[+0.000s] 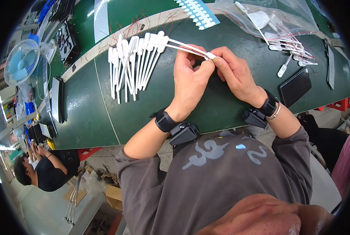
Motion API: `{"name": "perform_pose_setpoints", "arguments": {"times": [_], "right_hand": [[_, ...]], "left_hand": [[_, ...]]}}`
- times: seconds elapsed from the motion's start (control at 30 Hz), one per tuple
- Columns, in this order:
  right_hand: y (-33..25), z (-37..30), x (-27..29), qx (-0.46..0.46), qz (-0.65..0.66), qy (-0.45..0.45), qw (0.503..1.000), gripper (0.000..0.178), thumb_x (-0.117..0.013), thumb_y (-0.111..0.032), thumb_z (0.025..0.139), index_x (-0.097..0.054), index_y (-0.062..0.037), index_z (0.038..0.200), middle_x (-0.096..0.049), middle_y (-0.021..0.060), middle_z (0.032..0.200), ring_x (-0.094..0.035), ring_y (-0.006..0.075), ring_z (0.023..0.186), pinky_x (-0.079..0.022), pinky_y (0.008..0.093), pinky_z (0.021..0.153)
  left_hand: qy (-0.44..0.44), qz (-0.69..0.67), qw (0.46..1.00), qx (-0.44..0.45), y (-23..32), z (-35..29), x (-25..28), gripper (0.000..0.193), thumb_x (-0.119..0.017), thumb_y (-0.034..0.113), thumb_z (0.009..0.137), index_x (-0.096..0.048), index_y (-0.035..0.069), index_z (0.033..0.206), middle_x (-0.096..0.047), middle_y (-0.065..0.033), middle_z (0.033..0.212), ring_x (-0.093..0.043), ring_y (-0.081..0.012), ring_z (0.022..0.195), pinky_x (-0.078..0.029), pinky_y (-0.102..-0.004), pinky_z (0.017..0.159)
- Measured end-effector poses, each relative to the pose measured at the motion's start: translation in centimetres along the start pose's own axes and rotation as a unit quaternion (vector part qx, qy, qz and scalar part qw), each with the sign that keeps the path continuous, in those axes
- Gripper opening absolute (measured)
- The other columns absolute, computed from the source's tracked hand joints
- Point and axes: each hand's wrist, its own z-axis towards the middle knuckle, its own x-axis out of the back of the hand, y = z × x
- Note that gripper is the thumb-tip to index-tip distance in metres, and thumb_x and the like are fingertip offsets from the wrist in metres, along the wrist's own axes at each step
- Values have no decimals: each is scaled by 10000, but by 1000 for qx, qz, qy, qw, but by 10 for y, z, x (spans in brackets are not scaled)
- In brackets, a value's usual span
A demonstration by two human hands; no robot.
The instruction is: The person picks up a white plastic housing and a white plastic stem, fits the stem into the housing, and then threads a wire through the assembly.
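Slim white rods [188, 46] slant leftward from between the hands [192, 80].

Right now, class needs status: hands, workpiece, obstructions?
Right hand pinching white slim-stemmed paddle; left hand close against it. More white paddles fanned leftward. Nothing visibly blocking either hand.

Pinching white stems [184, 45] at one end with left hand [192, 80] and right hand [239, 76] together, with white paddle-ended sticks [139, 47] fanned left of the fingers [224, 65], a clear plastic bag [290, 25] beyond them to the right, and, nearer on their right, a dark slab [295, 87] on the green table [226, 105].
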Motion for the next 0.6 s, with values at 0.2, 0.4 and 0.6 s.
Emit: {"name": "perform_pose_setpoints", "arguments": {"times": [0.2, 0.4, 0.6], "right_hand": [[2, -1, 2, 32, -11, 5, 999, 259, -442, -223, 1067, -559, -13, 1164, -519, 14, 705, -471, 85, 588, -386, 246, 547], [-2, -1, 9, -65, 103, -32, 992, 297, -419, -257, 1077, -550, -9, 1173, -535, 2, 758, -472, 80, 618, -382, 220, 574], [-1, 3, 10, -72, 235, -61, 967, 343, -398, -326, 1081, -541, -24, 1159, -583, 42, 843, -488, 73, 666, -396, 199, 609]], "left_hand": [[25, 8, 999, -40, 7, -9, -11, 286, -640, -4, 874, -479, 11, 1110, -561, -67, 1025, -589, -122, 928, -517, -286, 858], [-14, 13, 997, -78, 3, -6, -6, 265, -644, 6, 900, -485, 9, 1112, -576, -64, 1042, -596, -120, 951, -513, -287, 869], [-30, 24, 992, -117, 11, -4, 3, 205, -629, 26, 937, -535, -5, 1117, -622, -66, 1035, -612, -118, 935, -502, -267, 839]]}}
